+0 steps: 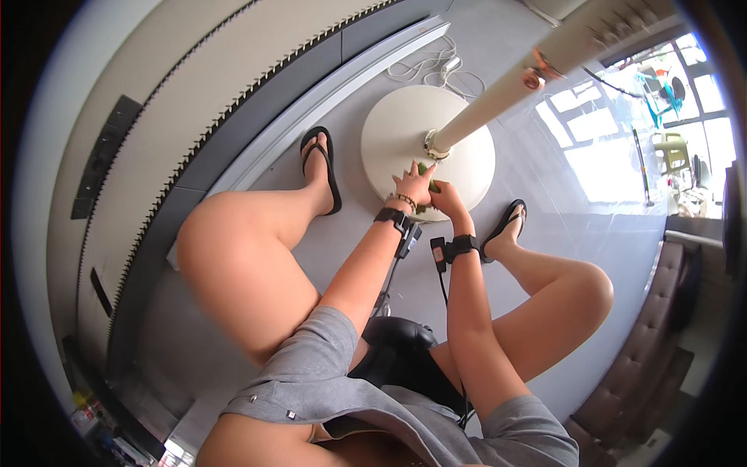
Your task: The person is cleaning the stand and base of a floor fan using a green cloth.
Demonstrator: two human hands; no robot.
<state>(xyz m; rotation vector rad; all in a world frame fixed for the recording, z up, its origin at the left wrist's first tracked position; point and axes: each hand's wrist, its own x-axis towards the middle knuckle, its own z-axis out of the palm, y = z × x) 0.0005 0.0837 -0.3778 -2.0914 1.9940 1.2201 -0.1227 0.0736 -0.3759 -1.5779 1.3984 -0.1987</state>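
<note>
Both hands are low over the cream round base (391,131) of a pole stand, between my feet. My left hand (413,188), with a beaded bracelet at the wrist, has its fingers spread over a small green object (435,186). Parts of that object show between the fingers and below the palm; the rest is hidden, so its kind is unclear. Close beside it, my right hand (449,199) has its fingers curled on the green object's right side. The cream pole (481,111) rises from a metal collar (435,146) just beyond my fingertips.
A white cable with a plug (450,64) lies coiled behind the base. Along the left runs a cabinet with a grey plinth (280,99) and a pale metal strip (344,96). A tufted brown seat (639,327) stands at the right. Black wrist straps carry cables.
</note>
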